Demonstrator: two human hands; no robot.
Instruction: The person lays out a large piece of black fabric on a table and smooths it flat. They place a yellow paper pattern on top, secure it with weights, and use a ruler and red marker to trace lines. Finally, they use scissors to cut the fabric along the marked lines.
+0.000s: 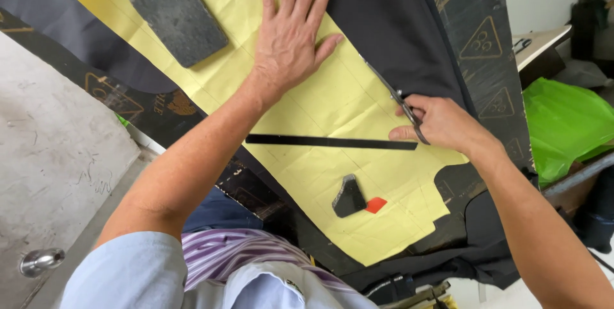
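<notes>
A yellow paper pattern (332, 98) lies over black fabric (390, 21) on a cutting table. My left hand (291, 31) presses flat on the pattern, fingers spread, near the fabric's edge. My right hand (441, 123) grips a pair of scissors (396, 98) whose blades run along the pattern's edge where it meets the black fabric. A long black ruler (329, 142) lies across the pattern just below my right hand.
A flat grey stone slab (177, 15) weighs down the pattern at the upper left. A small dark stone (348, 197) and a red chalk piece (375, 205) sit lower on the pattern. A green plastic bag (563, 127) is at the right.
</notes>
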